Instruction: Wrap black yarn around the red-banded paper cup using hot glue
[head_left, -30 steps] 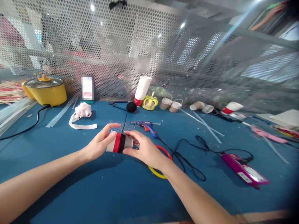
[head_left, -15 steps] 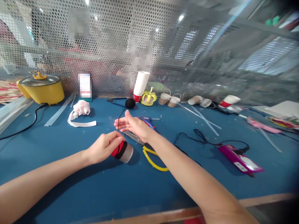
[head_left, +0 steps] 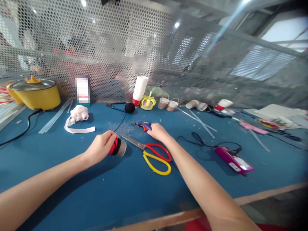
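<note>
My left hand [head_left: 103,144] is closed around a small paper cup [head_left: 122,149] lying on its side, its red part wrapped with black cord. From the cup the cord [head_left: 120,124] runs up to a black ball of yarn [head_left: 130,108]. My right hand [head_left: 157,132] has its fingers wrapped round the handle of a blue glue gun [head_left: 142,124] with an orange-red trigger, its nozzle pointing left. Between my hands lie scissors [head_left: 143,147] with one red and one yellow handle loop, their blades towards the cup.
A yellow electric pot [head_left: 38,96] stands far left, near a crumpled white ribbon [head_left: 79,114]. At the back are stacked paper cups [head_left: 140,88], a yellow crown-shaped piece [head_left: 148,102] and little baskets [head_left: 172,105]. A purple power strip [head_left: 233,160] with cables lies right. Perforated metal [head_left: 108,48] closes the back.
My right hand has moved right from the cord beside the cup and taken hold of the glue gun. My left hand still holds the cup; the scissors are now fully visible.
</note>
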`<state>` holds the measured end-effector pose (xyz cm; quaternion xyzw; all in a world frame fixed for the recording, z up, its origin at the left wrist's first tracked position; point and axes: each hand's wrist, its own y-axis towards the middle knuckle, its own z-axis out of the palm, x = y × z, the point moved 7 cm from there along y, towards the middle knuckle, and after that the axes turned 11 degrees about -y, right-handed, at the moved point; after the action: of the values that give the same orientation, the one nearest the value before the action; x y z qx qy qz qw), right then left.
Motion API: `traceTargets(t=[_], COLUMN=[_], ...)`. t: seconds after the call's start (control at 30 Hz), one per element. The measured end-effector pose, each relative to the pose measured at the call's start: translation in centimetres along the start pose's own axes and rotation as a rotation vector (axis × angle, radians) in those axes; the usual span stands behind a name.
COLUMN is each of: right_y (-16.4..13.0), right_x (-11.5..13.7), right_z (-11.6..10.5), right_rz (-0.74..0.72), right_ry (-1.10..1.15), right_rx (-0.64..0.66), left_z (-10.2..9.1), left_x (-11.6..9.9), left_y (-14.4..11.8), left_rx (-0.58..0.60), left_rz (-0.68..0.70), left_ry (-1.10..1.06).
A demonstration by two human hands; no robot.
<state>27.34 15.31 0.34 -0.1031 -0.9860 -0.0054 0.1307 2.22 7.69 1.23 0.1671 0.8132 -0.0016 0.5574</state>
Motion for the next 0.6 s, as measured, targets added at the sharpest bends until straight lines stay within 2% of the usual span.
traceTargets(t=[0.1,0.27,0.3,0.37,0.47,0.6], right_y=[-0.5,-3.6,-4.5,-6.3,-8.9,-11.5], right_x=[0.3,1.0,1.2,1.8,3.2,5.2], right_z=[-0.2,-2.7,-2.9,-3.2,-3.6,-3.5], right_rz=[-0.016,-0.115,-0.142,-0.179,-0.287,-0.387], right_ry=[0.114,0.444,0.575,0.702,0.705,0.58], right_rx=[-0.006,-0.015,0.029,0.132,0.206,0.305], left_z=[-0.2,-0.4,-0.3,-0.3,-0.2,-0.3], left_x=[-0.1,-0.1,-0.1,-0.2,-0.4,-0.7], left_y=[-0.1,0.0,0.0,0.0,-0.1,-0.2], left_rx=[-0.013,-0.003,0.007,0.019,0.026,0.008], left_rz=[0.01,-0.021,-0.022,-0.011,0.025,0.078], left_ry=[-0.003,0.018,0.024,0.04,0.076,0.124])
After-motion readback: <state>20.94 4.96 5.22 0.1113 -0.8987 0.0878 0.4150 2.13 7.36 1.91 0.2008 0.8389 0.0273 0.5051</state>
